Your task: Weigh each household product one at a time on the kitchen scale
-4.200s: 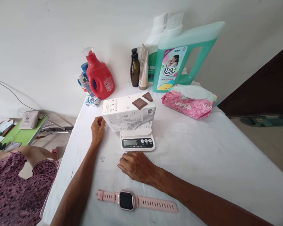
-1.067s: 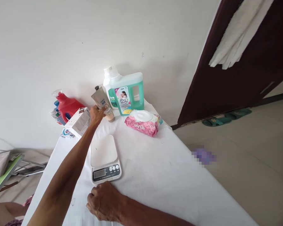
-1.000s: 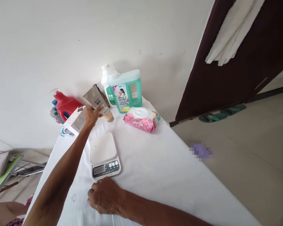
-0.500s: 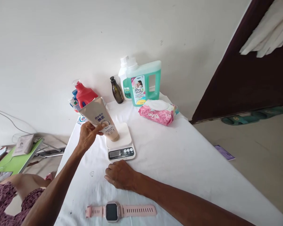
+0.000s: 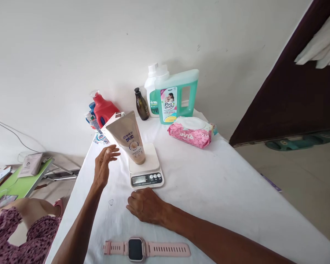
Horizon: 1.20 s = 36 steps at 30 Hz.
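A beige Rejoice tube (image 5: 129, 139) stands cap down on the platform of a white kitchen scale (image 5: 150, 157), leaning a little to the left. Just left of the tube is my left hand (image 5: 104, 163), fingers apart and a small gap from it, holding nothing. My right hand (image 5: 145, 206) rests on the white cloth in front of the scale, its fingers curled into a loose fist. Nothing shows in that fist. A pink smartwatch (image 5: 136, 249) lies flat nearer to me, its strap spread out.
At the back stand a green detergent jug (image 5: 178, 97), a white bottle (image 5: 151, 90), a dark pump bottle (image 5: 141, 104) and a red bottle (image 5: 106, 108). A pink wipes pack (image 5: 191, 134) lies to the right. Another person's legs (image 5: 34, 216) show at lower left.
My left hand has let go of the tube and drawn back to its left. The tube now stands by itself on the scale. My right hand keeps its place; the view has shifted slightly.
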Tool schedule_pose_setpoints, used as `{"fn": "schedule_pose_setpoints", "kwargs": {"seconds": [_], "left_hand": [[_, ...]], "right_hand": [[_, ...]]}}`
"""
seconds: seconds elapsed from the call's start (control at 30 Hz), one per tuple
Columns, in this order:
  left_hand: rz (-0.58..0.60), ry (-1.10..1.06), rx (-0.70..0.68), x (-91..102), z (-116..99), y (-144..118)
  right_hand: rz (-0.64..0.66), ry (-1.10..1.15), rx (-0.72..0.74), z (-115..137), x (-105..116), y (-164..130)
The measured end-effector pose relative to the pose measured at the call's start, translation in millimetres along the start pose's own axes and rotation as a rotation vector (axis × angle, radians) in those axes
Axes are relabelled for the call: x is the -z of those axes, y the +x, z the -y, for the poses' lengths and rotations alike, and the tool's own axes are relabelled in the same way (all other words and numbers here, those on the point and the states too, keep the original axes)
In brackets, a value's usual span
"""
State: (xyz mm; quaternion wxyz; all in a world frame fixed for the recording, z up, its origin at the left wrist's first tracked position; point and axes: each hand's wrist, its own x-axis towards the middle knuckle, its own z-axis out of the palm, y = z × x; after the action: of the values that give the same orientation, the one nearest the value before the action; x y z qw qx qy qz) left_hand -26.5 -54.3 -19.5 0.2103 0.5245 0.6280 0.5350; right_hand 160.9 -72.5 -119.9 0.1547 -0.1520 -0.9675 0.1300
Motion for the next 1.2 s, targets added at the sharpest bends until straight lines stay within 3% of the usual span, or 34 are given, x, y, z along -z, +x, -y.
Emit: {"fn": "schedule_pose_setpoints", "kwargs": {"seconds": [0.13, 0.27, 0.4, 1.2], "left_hand": [[-0.159, 0.027, 0.112, -3.7, 48.8, -7.0], [-0.115, 0.085, 0.126, -10.5, 74.5, -15.4], [-0.07, 0.155, 0.116, -9.5, 78.5, -14.9], [-0.056, 0.215, 0.175, -10.2, 79.6, -9.7]], "right_hand": [[-0.041, -0.033, 0.011, -0.1, -5.4, 0.6], [-0.086, -0.055, 0.036, -0.7, -11.0, 0.4], [-0.1, -0.048, 0.048, -1.8, -12.4, -1.0], [-0.06, -0.059, 0.04, -1.6, -10.2, -2.4]]}}
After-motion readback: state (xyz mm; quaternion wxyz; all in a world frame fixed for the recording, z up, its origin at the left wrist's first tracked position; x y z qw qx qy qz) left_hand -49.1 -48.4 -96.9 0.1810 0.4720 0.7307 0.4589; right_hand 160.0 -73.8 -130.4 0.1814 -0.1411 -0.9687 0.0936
